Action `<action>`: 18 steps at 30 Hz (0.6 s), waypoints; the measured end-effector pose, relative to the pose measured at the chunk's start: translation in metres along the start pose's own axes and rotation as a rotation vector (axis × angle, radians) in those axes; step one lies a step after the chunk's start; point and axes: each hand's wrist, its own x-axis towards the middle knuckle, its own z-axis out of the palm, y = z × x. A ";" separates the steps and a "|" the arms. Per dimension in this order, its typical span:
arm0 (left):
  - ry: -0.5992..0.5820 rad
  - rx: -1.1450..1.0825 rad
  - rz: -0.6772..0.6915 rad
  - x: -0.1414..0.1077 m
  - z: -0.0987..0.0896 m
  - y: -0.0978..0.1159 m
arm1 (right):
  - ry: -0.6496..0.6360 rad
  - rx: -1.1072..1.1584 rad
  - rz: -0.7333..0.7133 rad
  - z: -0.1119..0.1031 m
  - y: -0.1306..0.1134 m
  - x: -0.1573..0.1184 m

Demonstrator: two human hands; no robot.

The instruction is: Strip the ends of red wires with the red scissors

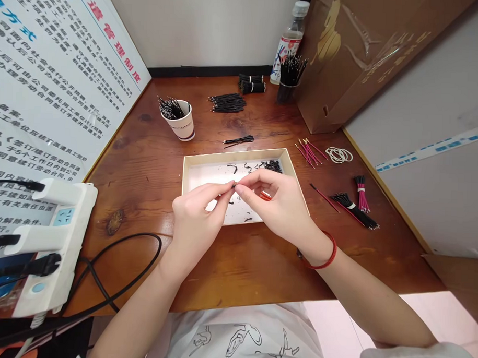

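My left hand and my right hand meet fingertip to fingertip above a shallow white box. Both are closed in a pinch on one small dark piece, mostly hidden by the fingers; it looks like the end of a black wire. Something with orange-red handles shows under my right hand, partly covered by it. Black scraps lie in the box, bunched at its back right corner, with a few strewn over the bottom.
Behind the box are black wires, a wire pile, a paper cup, a bottle and a carton. Pink wires, white bands and tied bundles lie right; a power strip and cable left.
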 end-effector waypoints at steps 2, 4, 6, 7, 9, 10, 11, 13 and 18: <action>-0.022 -0.048 -0.078 0.000 -0.001 0.001 | -0.047 0.085 0.037 -0.002 0.000 0.002; -0.056 -0.140 -0.207 0.001 -0.001 0.003 | -0.108 0.186 0.079 -0.004 0.001 0.004; -0.078 -0.230 -0.306 0.001 -0.001 0.004 | -0.128 0.224 0.098 -0.005 0.002 0.004; -0.082 -0.252 -0.323 0.001 -0.001 0.005 | -0.120 0.206 0.088 -0.005 0.003 0.004; -0.082 -0.246 -0.290 0.000 -0.001 0.005 | -0.093 0.136 0.042 -0.006 0.003 0.003; -0.084 -0.229 -0.259 0.000 -0.001 0.005 | -0.086 0.099 0.015 -0.006 0.003 0.002; -0.090 -0.215 -0.233 0.000 0.000 0.005 | -0.090 0.066 -0.011 -0.007 0.003 0.001; -0.111 -0.220 -0.218 0.000 0.000 0.004 | -0.106 0.000 -0.059 -0.008 0.001 -0.001; -0.234 -0.416 -0.356 0.005 -0.002 0.005 | -0.084 -0.252 -0.281 -0.015 -0.003 -0.001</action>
